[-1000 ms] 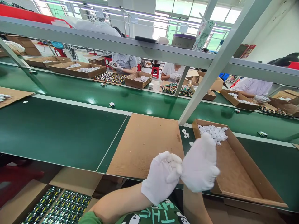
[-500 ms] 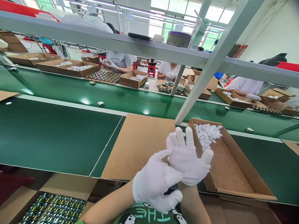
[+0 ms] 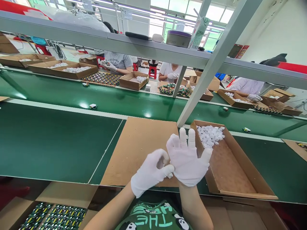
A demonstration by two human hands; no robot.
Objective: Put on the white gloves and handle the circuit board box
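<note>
Tugging at a white glove, both hands up over the table edge.

Left hand (image 3: 150, 172) pinches the glove (image 3: 185, 161) worn on the right hand (image 3: 187, 159), gripping at the thumb side; right hand spread wide, fingers up, holding nothing. Both hover above a flat cardboard sheet (image 3: 141, 143) on the green table (image 3: 55, 140). Just right: cardboard box (image 3: 235, 172) w/ a pile of small white discs (image 3: 209, 134) in its far corner.

White glove (image 3: 185, 161) on spread right hand (image 3: 189, 166), seemingly snug, fingers upright, above cardboard sheet (image 3: 141, 143).
</note>
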